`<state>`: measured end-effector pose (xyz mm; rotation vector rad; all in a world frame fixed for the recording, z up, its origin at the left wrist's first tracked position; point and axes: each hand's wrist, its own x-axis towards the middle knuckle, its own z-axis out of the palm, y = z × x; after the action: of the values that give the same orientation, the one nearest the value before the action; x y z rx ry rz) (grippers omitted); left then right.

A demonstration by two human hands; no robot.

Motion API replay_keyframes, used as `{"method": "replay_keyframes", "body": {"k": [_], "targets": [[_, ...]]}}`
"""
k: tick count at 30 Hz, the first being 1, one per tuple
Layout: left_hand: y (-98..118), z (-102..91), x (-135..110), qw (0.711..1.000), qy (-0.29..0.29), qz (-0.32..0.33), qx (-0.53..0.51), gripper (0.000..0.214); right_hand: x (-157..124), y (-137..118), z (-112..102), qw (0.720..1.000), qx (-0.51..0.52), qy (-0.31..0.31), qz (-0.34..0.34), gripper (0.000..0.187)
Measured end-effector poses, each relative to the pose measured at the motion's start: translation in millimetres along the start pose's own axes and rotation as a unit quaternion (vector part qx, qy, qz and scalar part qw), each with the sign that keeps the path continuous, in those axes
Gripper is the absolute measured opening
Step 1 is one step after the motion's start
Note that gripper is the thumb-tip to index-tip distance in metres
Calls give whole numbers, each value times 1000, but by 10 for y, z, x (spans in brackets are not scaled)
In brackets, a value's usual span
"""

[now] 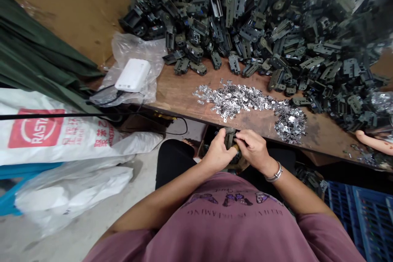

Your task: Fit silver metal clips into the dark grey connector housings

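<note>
Just off the table's front edge, my left hand (217, 153) is closed around a dark grey-green plastic housing (229, 136), which shows between thumb and fingers. Pressed close on its right side is my right hand (254, 149), fingers pinched together at the housing; whatever small piece they hold is hidden. On the table beyond lies a pile of small shiny metal clips (233, 99), joined on the right by a denser heap of metal clips (291, 122). Behind them rises a large mound of similar dark plastic housings (245, 20).
A white power bank (133, 75) with a black cable rests on clear plastic at the table's left. White printed sacks (76, 139) stand to the left. Blue plastic crates (365, 217) are at lower right. Another person's hand (373, 142) reaches in at the right edge.
</note>
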<state>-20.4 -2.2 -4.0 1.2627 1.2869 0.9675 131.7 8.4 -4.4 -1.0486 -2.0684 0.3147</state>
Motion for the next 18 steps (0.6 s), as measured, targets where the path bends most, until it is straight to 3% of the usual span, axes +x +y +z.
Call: {"method": "replay_keyframes", "body": {"k": [5,8,11,14,18], "targets": [[13,-56,-67,986,-15,23,165,27,-142,-26,56,996,-58,-30,-68,32],[71,-139,-78,970,-52,32,236,31,-92,-24,-37,996,14,-52,-72,30],[101,-234,-55,966,-49,108,229,28,3,46,-216,996,83,-37,5,29],[110,-323,-30,963,2,181,201,25,1,159,-356,990,94,-4,102,29],[113,-414,-22,969,43,201,135,24,-144,273,-393,981,100,-37,161,18]]}}
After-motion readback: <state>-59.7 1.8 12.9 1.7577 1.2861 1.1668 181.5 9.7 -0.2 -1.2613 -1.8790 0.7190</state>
